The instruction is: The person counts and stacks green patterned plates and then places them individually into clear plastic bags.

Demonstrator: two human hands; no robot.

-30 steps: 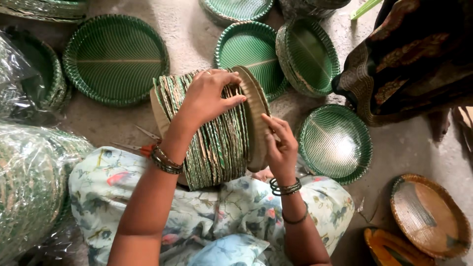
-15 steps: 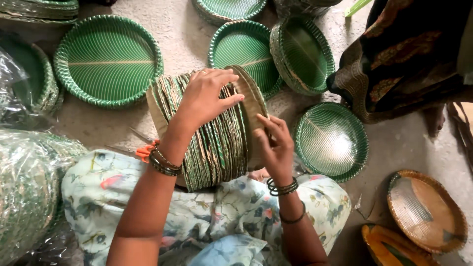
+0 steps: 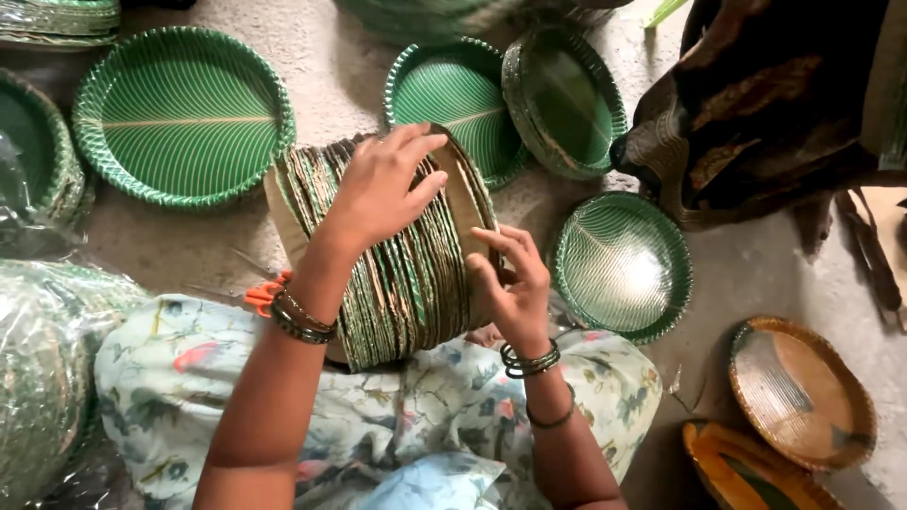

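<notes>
A thick stack of green leaf-print paper plates [image 3: 406, 283] stands on edge on my lap, brown backs showing at both ends. My left hand [image 3: 383, 184] rests on top of the stack with fingers spread over the plate edges. My right hand [image 3: 510, 279] grips the right end of the stack, fingers curled on the outermost plate. Both wrists wear bangles.
Green plates lie on the concrete floor: a large one [image 3: 184, 113] at far left, two [image 3: 453, 94] [image 3: 567, 99] ahead, a shiny one [image 3: 619, 264] at right. Plastic-wrapped stacks [image 3: 47, 378] sit left. Brown [image 3: 798, 392] and orange [image 3: 746, 472] plates lie lower right. Dark patterned cloth [image 3: 775, 104] upper right.
The view has shifted slightly. My left hand stays on top of the stack, and my right hand has slid a little along the stack's right end.
</notes>
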